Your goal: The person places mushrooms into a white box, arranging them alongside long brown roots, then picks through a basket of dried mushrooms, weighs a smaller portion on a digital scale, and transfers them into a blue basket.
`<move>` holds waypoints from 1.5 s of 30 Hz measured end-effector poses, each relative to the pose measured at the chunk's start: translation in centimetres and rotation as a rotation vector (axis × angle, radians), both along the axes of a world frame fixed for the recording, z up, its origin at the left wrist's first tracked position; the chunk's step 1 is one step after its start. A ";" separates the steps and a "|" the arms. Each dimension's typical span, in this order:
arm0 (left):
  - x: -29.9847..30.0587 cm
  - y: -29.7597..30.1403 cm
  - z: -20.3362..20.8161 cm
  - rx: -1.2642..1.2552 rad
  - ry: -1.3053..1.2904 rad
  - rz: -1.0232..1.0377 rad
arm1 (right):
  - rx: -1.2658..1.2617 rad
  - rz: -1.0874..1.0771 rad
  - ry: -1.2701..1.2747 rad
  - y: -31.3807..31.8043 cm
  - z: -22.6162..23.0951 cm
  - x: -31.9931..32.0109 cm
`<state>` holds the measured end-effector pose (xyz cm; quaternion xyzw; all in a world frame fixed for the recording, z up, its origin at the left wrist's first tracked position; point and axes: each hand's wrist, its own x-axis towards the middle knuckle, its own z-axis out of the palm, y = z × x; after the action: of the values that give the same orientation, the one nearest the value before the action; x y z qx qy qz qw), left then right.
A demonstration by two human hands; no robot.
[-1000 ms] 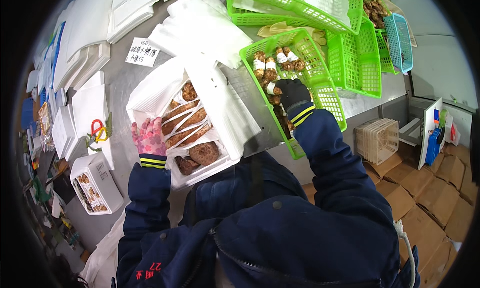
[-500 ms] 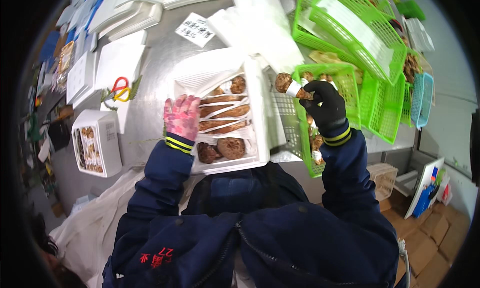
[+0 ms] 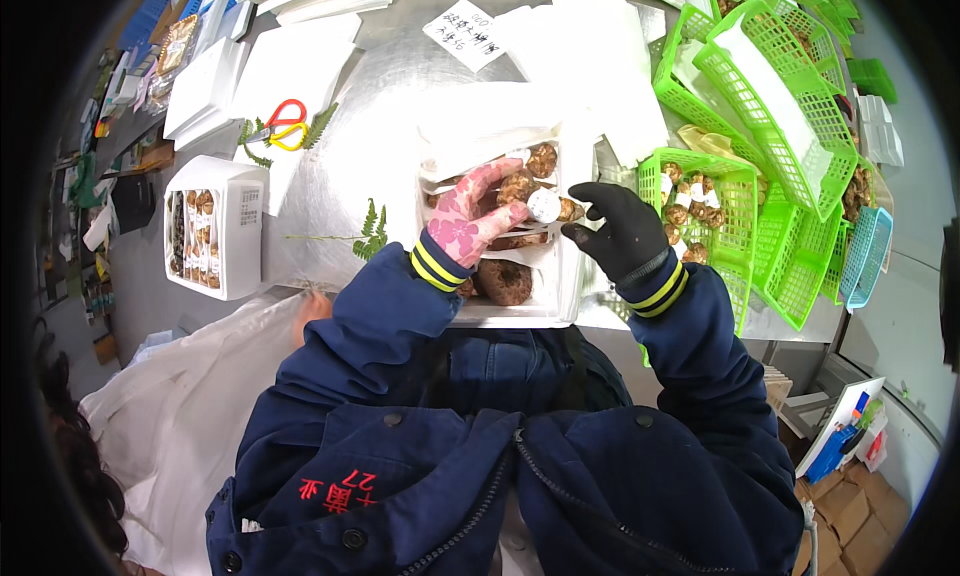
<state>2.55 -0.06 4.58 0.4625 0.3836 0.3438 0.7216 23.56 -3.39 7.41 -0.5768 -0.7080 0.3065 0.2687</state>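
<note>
My left hand [image 3: 466,216], in a pink floral glove, grips a brown mushroom [image 3: 517,187] with a white band round its stem, thumb below and fingers above. It is above a white foam box [image 3: 571,276] in front of me. My right hand [image 3: 628,234], black-gloved, is at the stem end, thumb and fingers apart around it with gaps showing. Inside the box, partly hidden by my left hand, lie more mushrooms, among them a large dark cap [image 3: 503,282] near the front and a smaller mushroom [image 3: 542,160] at the back.
Right of the box, a green basket [image 3: 735,176] holds several banded mushrooms; more green baskets [image 3: 835,166] are stacked beyond. To the left are scissors [image 3: 288,126], a fern sprig [image 3: 371,234] and a filled foam box [image 3: 240,231]. A handwritten card [image 3: 465,36] lies at the back.
The mushroom came from over the green basket to above the foam box and is now in my left hand. My right hand has opened. My view has shifted, so things appear moved.
</note>
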 end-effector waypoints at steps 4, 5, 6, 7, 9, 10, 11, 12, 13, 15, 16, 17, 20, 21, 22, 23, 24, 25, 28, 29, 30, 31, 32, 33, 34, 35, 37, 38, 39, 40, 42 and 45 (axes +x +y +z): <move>-0.6 0.0 -1.4 0.117 0.082 -0.001 | 0.115 0.111 -0.038 1.0 -2.0 -0.3; -0.9 0.3 -1.4 0.137 0.135 -0.011 | 0.093 0.112 -0.058 1.4 -2.2 -0.6; -1.5 0.5 -1.2 0.015 0.100 0.015 | 0.175 0.121 -0.070 2.4 -2.8 -0.7; -2.1 1.0 -0.4 0.102 0.132 0.121 | 0.108 0.060 -0.135 3.4 -1.8 -1.6; -4.1 2.6 -0.3 0.197 0.217 0.402 | 0.209 0.073 -0.171 5.7 -1.5 -1.9; -5.6 3.2 -1.0 0.256 0.242 0.499 | 0.076 0.069 -0.201 6.9 -1.5 -2.3; -6.8 3.8 -1.5 0.316 0.260 0.589 | 0.168 0.112 -0.115 7.8 -2.5 -2.5; -7.7 4.0 -1.9 0.307 0.261 0.616 | 0.120 0.177 -0.150 8.8 -3.3 -3.0; -8.2 4.0 -2.3 0.358 0.314 0.631 | 0.072 0.248 -0.185 9.7 -4.1 -3.7; -8.5 3.7 -2.4 0.408 0.609 0.548 | 0.048 0.296 -0.010 10.5 -6.6 -4.9; -8.4 3.6 -2.4 0.627 0.822 0.519 | 0.044 0.320 0.029 10.9 -7.4 -5.6; -8.2 3.5 -2.2 0.798 0.935 0.457 | 0.043 0.345 0.067 11.2 -8.1 -6.4; -7.8 4.3 -3.5 1.194 1.149 0.234 | 0.029 0.321 -0.130 11.6 -10.1 -7.7; -7.5 4.3 -4.4 1.177 1.317 0.136 | -0.016 0.277 -0.114 11.6 -10.7 -7.7; -7.5 4.4 -4.7 1.194 1.410 0.031 | -0.042 0.269 -0.170 11.5 -10.7 -7.9; -7.4 4.6 -4.9 1.208 1.501 -0.077 | -0.067 0.261 -0.226 11.5 -10.6 -8.1; -7.4 4.8 -5.0 1.183 1.512 -0.154 | -0.093 0.270 -0.236 11.5 -10.4 -8.0; -7.1 5.1 -5.0 1.161 1.555 -0.203 | -0.084 0.294 -0.255 11.7 -10.5 -8.0; -6.4 5.3 -4.9 1.112 1.616 -0.314 | -0.005 0.321 -0.248 11.5 -11.0 -7.8; -6.1 5.4 -4.9 1.136 1.633 -0.327 | 0.019 0.317 -0.261 11.4 -11.3 -7.8; -5.9 5.4 -5.2 1.133 1.636 -0.311 | 0.043 0.313 -0.275 11.3 -11.6 -7.7; -5.7 5.4 -5.6 1.129 1.640 -0.291 | 0.065 0.300 -0.351 11.1 -11.6 -7.9; -5.5 5.3 -6.0 1.122 1.652 -0.293 | 0.088 0.287 -0.428 10.8 -11.6 -8.2; -5.3 5.1 -6.3 1.115 1.664 -0.296 | 0.110 0.273 -0.504 10.6 -11.5 -8.5; -5.2 5.0 -6.2 1.109 1.678 -0.299 | 0.049 0.286 -0.573 10.7 -11.4 -8.8; -5.1 5.0 -6.1 1.101 1.694 -0.300 | 0.078 0.273 -0.582 10.6 -11.4 -9.0; -4.8 5.1 -5.7 1.089 1.718 -0.302 | 0.110 0.245 -0.575 10.5 -11.2 -9.1; -4.8 4.9 -5.5 1.076 1.707 -0.296 | 0.111 0.233 -0.624 10.3 -11.1 -9.4; -4.4 4.6 -5.5 1.043 1.706 -0.307 | 0.111 0.220 -0.672 10.0 -11.0 -9.5; -4.4 4.5 -5.7 1.050 1.706 -0.304 | 0.121 0.210 -0.605 10.0 -11.2 -9.3; -4.9 4.4 -5.9 1.052 1.628 -0.268 | 0.216 0.155 -0.427 9.9 -11.3 -8.4; -6.0 5.7 -3.8 1.120 1.336 0.025 | 0.414 -0.095 -0.193 9.6 -7.0 -5.3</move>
<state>-3.48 5.68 0.81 0.8498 0.5063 0.1464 0.0082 18.28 6.18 0.42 -0.5687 -0.7501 0.0854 0.3265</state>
